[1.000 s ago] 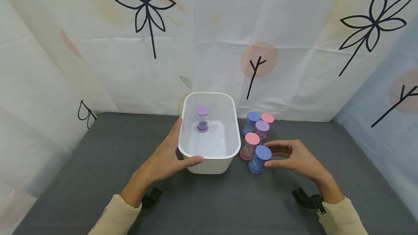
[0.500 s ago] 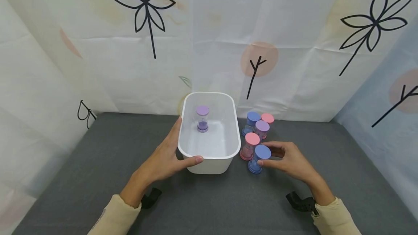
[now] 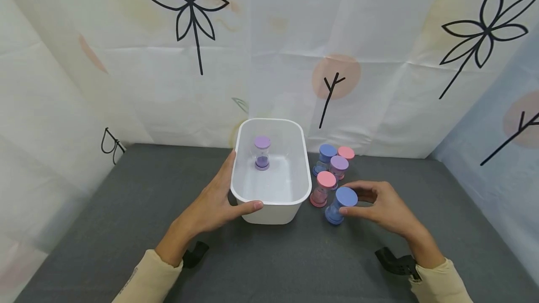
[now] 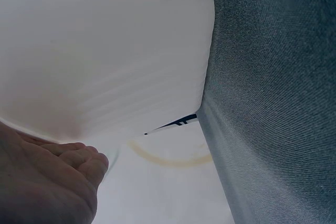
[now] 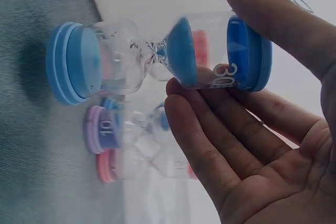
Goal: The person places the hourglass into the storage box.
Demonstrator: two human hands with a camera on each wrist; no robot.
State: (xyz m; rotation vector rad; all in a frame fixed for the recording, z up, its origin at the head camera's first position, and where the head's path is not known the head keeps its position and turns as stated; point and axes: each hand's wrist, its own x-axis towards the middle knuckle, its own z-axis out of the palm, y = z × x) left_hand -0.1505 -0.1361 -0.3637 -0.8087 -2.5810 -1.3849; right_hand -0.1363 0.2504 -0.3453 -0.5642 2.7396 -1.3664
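My right hand (image 3: pixel 381 207) pinches the top cap of a blue sand timer (image 3: pixel 340 205) (image 5: pixel 157 61) between thumb and fingers, and the timer leans to the right with its base just off the grey mat (image 3: pixel 126 209). My left hand (image 3: pixel 216 205) grips the near left corner of a white tub (image 3: pixel 294 198), thumb along the front rim, fingers flat on the side wall (image 4: pixel 105 51). One purple sand timer (image 3: pixel 262 152) stands upright inside the tub. A pink timer (image 3: pixel 322 188) stands just left of the blue one.
Behind the pink timer stand a purple timer (image 3: pixel 338 166), a blue timer (image 3: pixel 324 158) and a pink timer (image 3: pixel 346 153), close to the tub's right wall. A patterned cloth backdrop (image 3: pixel 269 60) closes the back and sides. Black wrist mounts (image 3: pixel 396 262) sit by both sleeves.
My right hand closed in on the blue timer, took hold of its top and tipped it to the right, shifting it slightly away from the pink one. The left hand and tub stayed put.
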